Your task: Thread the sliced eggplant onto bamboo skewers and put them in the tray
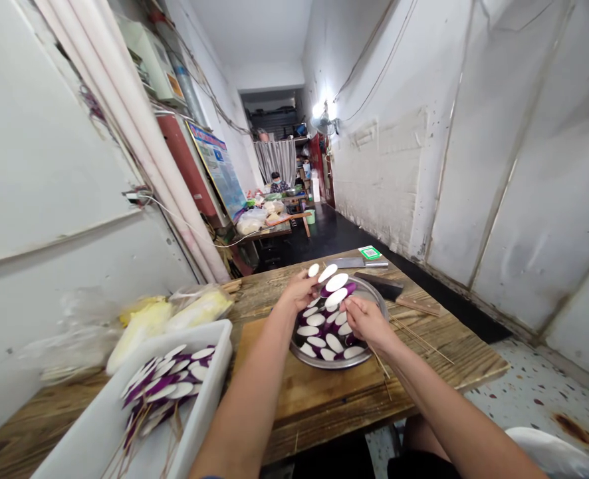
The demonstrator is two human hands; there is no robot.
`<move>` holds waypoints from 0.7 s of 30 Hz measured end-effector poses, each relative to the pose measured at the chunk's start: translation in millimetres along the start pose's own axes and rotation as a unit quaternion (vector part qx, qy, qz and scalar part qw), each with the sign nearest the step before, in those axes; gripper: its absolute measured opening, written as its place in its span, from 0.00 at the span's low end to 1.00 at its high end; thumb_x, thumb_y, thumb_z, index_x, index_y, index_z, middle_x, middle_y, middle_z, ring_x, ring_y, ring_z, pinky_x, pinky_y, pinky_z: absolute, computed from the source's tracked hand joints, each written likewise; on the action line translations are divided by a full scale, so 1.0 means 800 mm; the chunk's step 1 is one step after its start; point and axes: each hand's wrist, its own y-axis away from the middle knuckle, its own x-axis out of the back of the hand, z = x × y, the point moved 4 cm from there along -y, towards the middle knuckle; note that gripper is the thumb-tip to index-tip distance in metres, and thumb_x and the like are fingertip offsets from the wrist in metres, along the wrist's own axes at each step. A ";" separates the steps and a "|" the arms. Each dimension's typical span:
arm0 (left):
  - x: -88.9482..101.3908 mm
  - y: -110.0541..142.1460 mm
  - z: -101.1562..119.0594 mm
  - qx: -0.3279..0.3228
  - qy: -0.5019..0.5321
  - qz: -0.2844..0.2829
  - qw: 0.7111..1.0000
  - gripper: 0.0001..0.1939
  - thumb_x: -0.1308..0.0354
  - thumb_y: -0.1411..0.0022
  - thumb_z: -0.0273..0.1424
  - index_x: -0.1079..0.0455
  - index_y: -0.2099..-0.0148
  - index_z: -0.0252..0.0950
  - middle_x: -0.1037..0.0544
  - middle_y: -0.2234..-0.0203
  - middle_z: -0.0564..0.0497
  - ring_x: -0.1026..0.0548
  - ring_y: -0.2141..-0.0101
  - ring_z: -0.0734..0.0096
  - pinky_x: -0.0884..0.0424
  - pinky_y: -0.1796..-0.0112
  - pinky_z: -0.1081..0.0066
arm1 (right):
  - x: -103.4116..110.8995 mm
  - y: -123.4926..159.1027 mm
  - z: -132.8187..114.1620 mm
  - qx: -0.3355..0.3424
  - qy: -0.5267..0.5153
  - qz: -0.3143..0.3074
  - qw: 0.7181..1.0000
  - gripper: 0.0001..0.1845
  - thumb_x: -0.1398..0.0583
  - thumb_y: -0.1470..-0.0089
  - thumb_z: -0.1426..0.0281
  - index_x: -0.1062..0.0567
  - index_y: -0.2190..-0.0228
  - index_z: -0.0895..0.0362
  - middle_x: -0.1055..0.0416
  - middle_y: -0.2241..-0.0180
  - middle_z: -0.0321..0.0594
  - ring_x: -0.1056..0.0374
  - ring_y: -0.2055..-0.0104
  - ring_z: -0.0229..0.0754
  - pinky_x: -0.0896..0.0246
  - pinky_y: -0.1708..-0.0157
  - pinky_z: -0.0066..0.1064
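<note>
Just above a round metal tray [304,362], a skewer of white-faced, purple-skinned eggplant slices [337,282] is held up between my two hands. My left hand [300,293] pinches it at the upper left, by the far slices. On the nearer side, my right hand [367,319] has its fingers closed at the lowest slice; the stick itself is mostly hidden. Loose eggplant slices [315,320] lie in the tray below. Thin bamboo sticks [381,362] show under my right wrist; whether the hand holds them I cannot tell.
A white plastic bin [225,339] at the left contains finished eggplant skewers [167,382]. A knife [349,263] and a dark cleaver [381,286] lie beyond the tray. More sticks [424,339] are at right. A cutting board [254,359] lies under the tray. Someone [277,183] sits far back.
</note>
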 end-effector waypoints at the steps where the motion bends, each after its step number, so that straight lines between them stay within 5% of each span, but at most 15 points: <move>1: -0.001 -0.002 -0.003 0.016 0.023 -0.036 0.999 0.07 0.41 0.49 0.22 0.36 0.66 0.32 0.34 0.84 0.57 0.44 0.88 0.88 0.47 0.85 0.83 | -0.001 0.000 -0.001 -0.004 0.001 -0.007 1.000 0.14 0.48 0.50 0.59 0.35 0.75 0.58 0.51 0.92 0.22 0.62 0.91 0.26 0.67 0.92 0.20; 5: -0.002 -0.008 -0.012 0.034 0.086 -0.122 0.988 0.03 0.48 0.43 0.20 0.33 0.68 0.28 0.36 0.84 0.55 0.38 0.84 0.84 0.38 0.80 0.81 | -0.002 0.001 0.002 -0.020 -0.016 -0.023 0.999 0.15 0.47 0.52 0.58 0.36 0.75 0.58 0.52 0.93 0.22 0.63 0.91 0.26 0.68 0.92 0.19; 11: 0.009 -0.005 -0.006 -0.014 0.136 0.008 0.991 0.08 0.52 0.39 0.22 0.31 0.63 0.26 0.26 0.74 0.43 0.30 0.79 0.79 0.35 0.79 0.80 | 0.001 -0.001 0.004 -0.029 -0.021 -0.015 0.999 0.16 0.47 0.53 0.56 0.37 0.75 0.57 0.53 0.93 0.21 0.64 0.92 0.26 0.68 0.92 0.20; 15: 0.009 0.002 -0.002 -0.020 0.160 0.025 0.987 0.09 0.49 0.40 0.25 0.31 0.59 0.27 0.24 0.67 0.39 0.24 0.67 0.68 0.28 0.67 0.71 | -0.001 -0.002 0.003 -0.048 0.020 -0.035 0.998 0.15 0.46 0.54 0.57 0.36 0.76 0.57 0.52 0.94 0.22 0.63 0.92 0.26 0.69 0.92 0.20; 21: 0.012 0.000 -0.003 0.008 0.179 0.029 0.983 0.09 0.49 0.40 0.25 0.31 0.60 0.26 0.23 0.70 0.40 0.23 0.67 0.66 0.28 0.65 0.70 | -0.004 -0.002 0.002 -0.058 0.038 -0.048 0.996 0.13 0.48 0.53 0.60 0.36 0.77 0.58 0.52 0.94 0.22 0.62 0.92 0.26 0.69 0.91 0.20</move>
